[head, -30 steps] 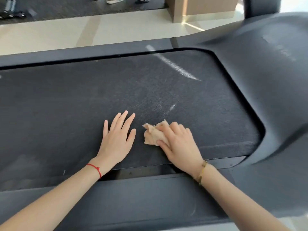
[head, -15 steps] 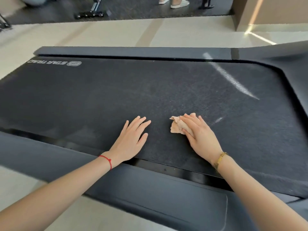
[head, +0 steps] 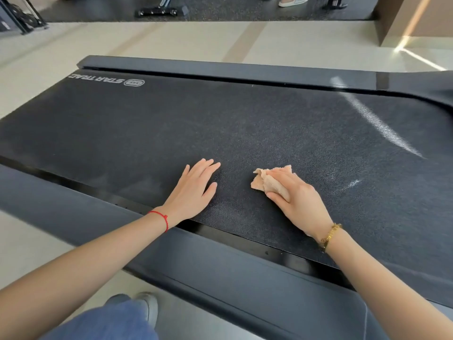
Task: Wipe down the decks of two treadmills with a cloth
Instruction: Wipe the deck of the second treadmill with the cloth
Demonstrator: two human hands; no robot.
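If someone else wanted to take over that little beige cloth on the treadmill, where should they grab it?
Probably by the loose crumpled corner of the cloth, coming from the left side, where it sticks out free on the treadmill belt. The right hand presses flat over the rest, so only that bunched edge is exposed. Its raised folds should pinch easily between fingertips. The left hand lies flat nearby, apart from it.

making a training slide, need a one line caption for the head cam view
Right hand presses a tan cloth onto the treadmill belt; left hand rests flat beside it.
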